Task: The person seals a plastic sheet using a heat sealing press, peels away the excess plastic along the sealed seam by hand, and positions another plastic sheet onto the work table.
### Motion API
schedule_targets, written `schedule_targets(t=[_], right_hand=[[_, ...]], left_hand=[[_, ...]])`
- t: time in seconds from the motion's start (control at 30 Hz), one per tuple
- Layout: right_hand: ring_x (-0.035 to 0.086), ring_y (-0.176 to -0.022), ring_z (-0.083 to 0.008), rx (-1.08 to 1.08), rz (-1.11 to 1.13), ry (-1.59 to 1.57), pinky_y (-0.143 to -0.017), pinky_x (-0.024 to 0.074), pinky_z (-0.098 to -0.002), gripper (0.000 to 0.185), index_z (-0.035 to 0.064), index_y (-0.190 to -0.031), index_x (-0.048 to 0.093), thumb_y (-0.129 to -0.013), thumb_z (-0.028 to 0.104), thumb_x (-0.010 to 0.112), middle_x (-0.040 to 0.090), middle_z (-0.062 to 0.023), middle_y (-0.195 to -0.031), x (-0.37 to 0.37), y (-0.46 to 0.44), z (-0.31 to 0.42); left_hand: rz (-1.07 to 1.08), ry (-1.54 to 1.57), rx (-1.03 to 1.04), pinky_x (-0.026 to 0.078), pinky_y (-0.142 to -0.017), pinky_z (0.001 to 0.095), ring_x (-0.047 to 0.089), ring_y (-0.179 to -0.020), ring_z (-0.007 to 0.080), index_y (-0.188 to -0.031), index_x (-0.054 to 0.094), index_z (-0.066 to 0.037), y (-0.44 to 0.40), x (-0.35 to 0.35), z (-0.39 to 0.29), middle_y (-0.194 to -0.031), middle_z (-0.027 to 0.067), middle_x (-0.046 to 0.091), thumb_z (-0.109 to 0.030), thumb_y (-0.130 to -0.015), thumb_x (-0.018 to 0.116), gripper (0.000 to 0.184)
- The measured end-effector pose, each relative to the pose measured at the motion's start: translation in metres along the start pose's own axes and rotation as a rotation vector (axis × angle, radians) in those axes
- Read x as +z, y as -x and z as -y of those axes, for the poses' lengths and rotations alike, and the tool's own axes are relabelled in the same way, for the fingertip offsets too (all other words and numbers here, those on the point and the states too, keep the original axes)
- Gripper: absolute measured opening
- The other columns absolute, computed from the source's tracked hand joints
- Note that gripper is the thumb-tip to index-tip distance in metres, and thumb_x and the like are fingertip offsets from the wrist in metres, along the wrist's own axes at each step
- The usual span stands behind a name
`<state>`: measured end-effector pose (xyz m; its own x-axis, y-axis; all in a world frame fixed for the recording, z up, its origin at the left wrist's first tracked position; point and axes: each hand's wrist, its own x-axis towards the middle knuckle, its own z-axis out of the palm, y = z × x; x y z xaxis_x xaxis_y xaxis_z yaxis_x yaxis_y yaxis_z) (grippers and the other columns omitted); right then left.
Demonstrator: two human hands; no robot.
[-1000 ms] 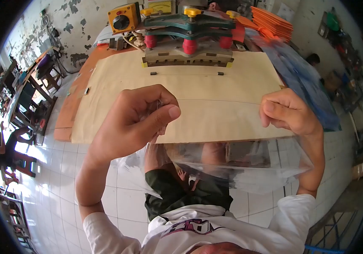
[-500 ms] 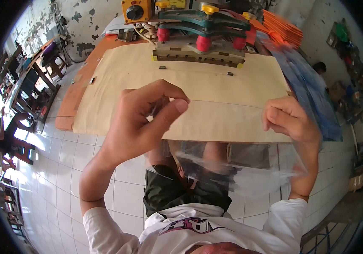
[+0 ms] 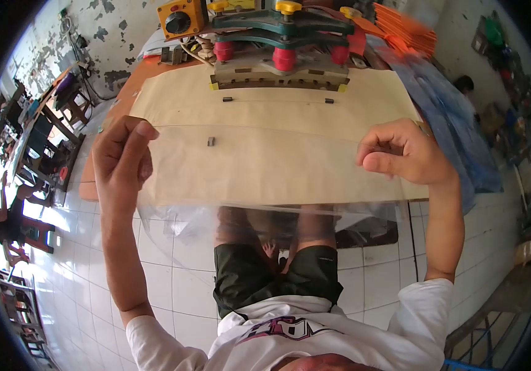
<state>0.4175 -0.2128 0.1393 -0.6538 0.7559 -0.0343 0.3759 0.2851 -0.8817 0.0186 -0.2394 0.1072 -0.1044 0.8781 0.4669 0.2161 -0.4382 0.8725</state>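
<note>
A clear plastic sheet (image 3: 265, 170) stretches between my hands over the near part of the table, its lower part hanging past the front edge above my lap. My left hand (image 3: 123, 151) is closed in a pinch on the sheet's left side. At the right side, my right hand (image 3: 406, 151) pinches it with curled fingers. Beneath lies cream-coloured paper (image 3: 185, 99) covering the tabletop. One small dark block (image 3: 210, 141) shows through or beside the film, nearer my left hand. Two more small dark blocks, a left one (image 3: 227, 99) and a right one (image 3: 329, 100), sit farther back.
A press-like machine (image 3: 283, 31) with green arms and red and yellow knobs stands at the back. Left of it is a yellow box (image 3: 182, 20) with a black dial. Orange sheets (image 3: 405, 31) are stacked back right; bluish plastic (image 3: 439, 117) drapes over the right edge.
My left hand has moved far left, spreading the sheet wider. My right hand has shifted slightly and turned. A small dark block near the middle left now shows.
</note>
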Motion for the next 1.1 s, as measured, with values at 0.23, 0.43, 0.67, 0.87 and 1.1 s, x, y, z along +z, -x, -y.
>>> schedule_targets(t=[0.23, 0.43, 0.67, 0.87, 1.1], right_hand=[[0.054, -0.065, -0.0034, -0.112, -0.197, -0.041, -0.058, 0.0445, -0.0201, 0.020, -0.0004, -0.095, 0.070, -0.093, 0.019, 0.072, 0.062, 0.0020, -0.076, -0.007, -0.005, -0.025], [0.051, -0.065, -0.0020, -0.159, -0.340, -0.018, -0.057, 0.0413, -0.0195, 0.017, 0.0003, -0.090, 0.069, -0.092, 0.017, 0.073, 0.061, 0.0031, -0.075, -0.001, 0.003, -0.014], [0.047, -0.063, -0.0007, -0.431, -0.485, 0.089, -0.055, 0.0362, -0.0191, 0.016, 0.0007, -0.086, 0.069, -0.091, 0.015, 0.074, 0.060, 0.0052, -0.073, 0.005, 0.006, -0.016], [0.046, -0.062, 0.0006, -0.423, -0.574, 0.145, -0.055, 0.0344, -0.0191, 0.014, 0.0017, -0.083, 0.070, -0.090, 0.014, 0.074, 0.059, 0.0068, -0.070, -0.005, 0.005, -0.008], [0.043, -0.062, 0.0012, -0.460, -0.667, 0.128, -0.054, 0.0317, -0.0185, 0.013, 0.0018, -0.085, 0.072, -0.088, 0.014, 0.076, 0.058, 0.0088, -0.069, -0.017, -0.004, -0.004]], left_hand=[[-0.106, 0.024, -0.078, 0.020, -0.041, 0.0198, 0.030, -0.042, -0.0008, -0.084, 0.061, -0.007, -0.017, -0.017, 0.019, -0.051, -0.0090, 0.037, -0.024, -0.101, 0.061, 0.024], [-0.086, 0.048, -0.136, 0.020, -0.042, 0.0195, 0.029, -0.042, -0.0009, -0.085, 0.060, -0.007, -0.023, -0.021, 0.026, -0.052, -0.0095, 0.035, -0.025, -0.100, 0.061, 0.024], [-0.084, 0.024, -0.082, 0.019, -0.042, 0.0202, 0.029, -0.043, -0.0009, -0.085, 0.059, -0.007, -0.018, -0.022, 0.020, -0.053, -0.0095, 0.036, -0.025, -0.101, 0.061, 0.024], [-0.108, -0.021, -0.012, 0.019, -0.042, 0.0198, 0.028, -0.043, -0.0012, -0.085, 0.060, -0.007, -0.025, -0.023, 0.012, -0.053, -0.0101, 0.035, -0.026, -0.101, 0.060, 0.025], [-0.099, 0.016, 0.025, 0.020, -0.043, 0.0195, 0.029, -0.045, -0.0015, -0.086, 0.062, -0.006, -0.031, -0.018, 0.006, -0.054, -0.0101, 0.036, -0.026, -0.101, 0.061, 0.025]])
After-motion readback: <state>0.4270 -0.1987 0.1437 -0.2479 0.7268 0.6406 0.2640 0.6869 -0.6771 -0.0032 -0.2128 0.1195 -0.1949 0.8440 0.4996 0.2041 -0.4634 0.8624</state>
